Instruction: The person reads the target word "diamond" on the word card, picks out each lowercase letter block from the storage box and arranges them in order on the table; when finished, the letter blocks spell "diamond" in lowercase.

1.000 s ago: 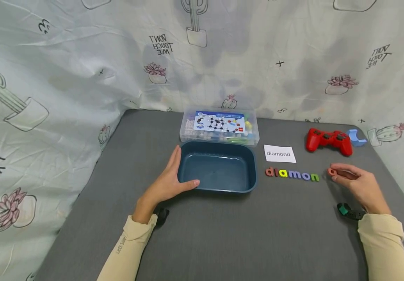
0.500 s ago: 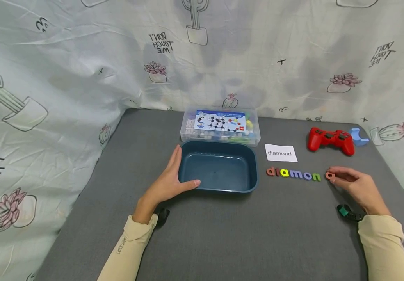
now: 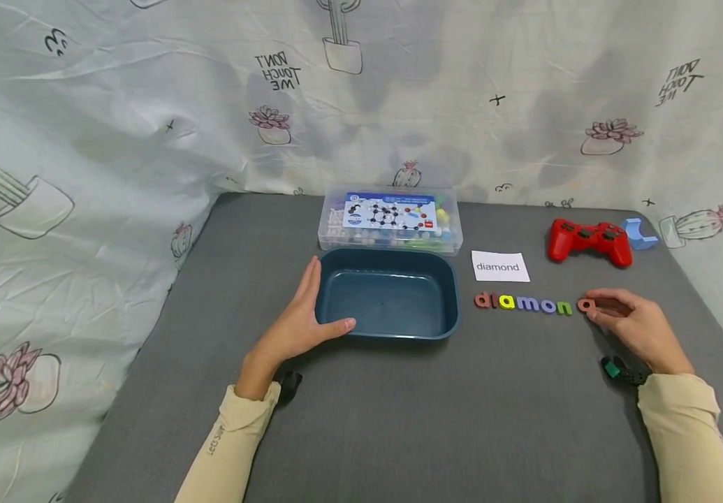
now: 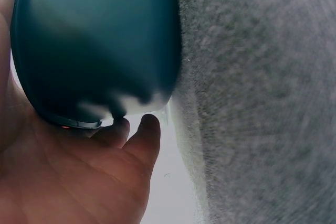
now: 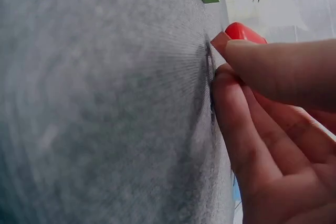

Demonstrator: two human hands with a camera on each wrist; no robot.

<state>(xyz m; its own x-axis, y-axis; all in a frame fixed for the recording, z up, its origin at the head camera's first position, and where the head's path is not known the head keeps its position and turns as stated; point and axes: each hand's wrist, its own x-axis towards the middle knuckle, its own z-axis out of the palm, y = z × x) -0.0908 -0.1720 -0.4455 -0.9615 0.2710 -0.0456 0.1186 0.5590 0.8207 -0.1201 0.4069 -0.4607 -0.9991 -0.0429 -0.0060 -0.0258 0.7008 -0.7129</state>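
Note:
In the head view my right hand pinches an orange-red toy letter between thumb and fingertips, just right of a green letter n. The held letter shows a round hole; the rest of it is behind the fingers. In the right wrist view its edge pokes out past the thumb, close over the cloth. Several coloured letters in the row read "diamon". My left hand rests against the left corner of a dark blue bin, fingers extended along its side and thumb at the front rim.
A printed card reading "diamond" lies above the letters. Behind the bin stands a clear plastic case with small parts. A red game controller and a light blue plastic piece lie at the back right. A printed curtain backs the table.
My right hand has shifted slightly left with the orange-red letter, bringing it closer to the green n. The left hand stays at the bin. The head view has tilted slightly.

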